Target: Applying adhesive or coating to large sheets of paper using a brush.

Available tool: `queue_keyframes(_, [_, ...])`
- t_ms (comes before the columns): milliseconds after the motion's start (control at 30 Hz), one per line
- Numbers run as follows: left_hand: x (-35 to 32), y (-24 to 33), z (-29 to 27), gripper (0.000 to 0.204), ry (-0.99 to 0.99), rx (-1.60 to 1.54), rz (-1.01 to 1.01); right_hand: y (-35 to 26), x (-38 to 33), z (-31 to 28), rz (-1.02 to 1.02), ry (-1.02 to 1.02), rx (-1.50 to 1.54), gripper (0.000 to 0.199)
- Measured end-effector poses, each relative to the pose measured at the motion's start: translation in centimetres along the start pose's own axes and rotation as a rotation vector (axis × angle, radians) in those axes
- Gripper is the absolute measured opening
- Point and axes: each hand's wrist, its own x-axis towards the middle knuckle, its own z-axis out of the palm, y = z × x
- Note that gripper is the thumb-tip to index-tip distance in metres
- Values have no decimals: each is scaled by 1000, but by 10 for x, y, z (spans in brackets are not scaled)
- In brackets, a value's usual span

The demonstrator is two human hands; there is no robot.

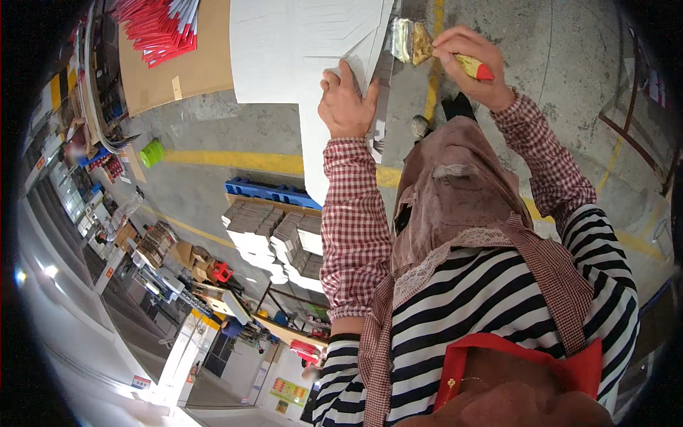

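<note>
Brush up in the right hand, left hand down on the white sheets

And here is the left hand (347, 99), laid on the white sheets (274, 60) near their right side, index finger pointing ahead, thumb out wide, the fingers spread rather than pressed together! Over to the right hand (475, 60): its fingers are closed round the handle of the brush (421, 44), thumb and fingertips pinching near the head, the red tip poking out by the palm. The brush is up beside the right edge of the sheets, its broad head turned left towards them, and there is a visible gap between the two. Look at those sheets: several layers, their edges overlapping and fanned out, with a long strip running down beside the left forearm.

Out on the left, brown cardboard (206, 50) borders the sheets, and on it lies a loose heap of red packs (160, 32). Below that, on the grey floor (235, 132), a green bin (151, 153) sits by a yellow line (242, 162). Further down come a blue pallet (270, 192) and, close by, stacks of flat board (284, 242). The person wears checked sleeves, a brownish apron (455, 192) and a striped shirt (462, 313)
</note>
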Motion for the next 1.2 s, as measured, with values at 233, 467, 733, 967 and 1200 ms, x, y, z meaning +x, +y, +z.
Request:
queue_keyframes(233, [-4, 13, 8, 78, 0, 64, -60, -11, -22, 2, 81, -83, 53, 4])
queue_keyframes(467, [-45, 20, 60, 100, 236, 135, -160, -33, -45, -15, 90, 115, -25, 6])
queue_keyframes(733, [-57, -3, 37, 97, 100, 116, -13, -32, -63, 7, 90, 168, -35, 4])
queue_keyframes(967, [-43, -23, -5, 78, -77, -45, 104, -24, -54, 18, -12, 117, -26, 5])
queue_keyframes(1200, [-38, -26, -11, 67, -34, -12, 142, -20, -36, 31, -20, 63, -77, 6])
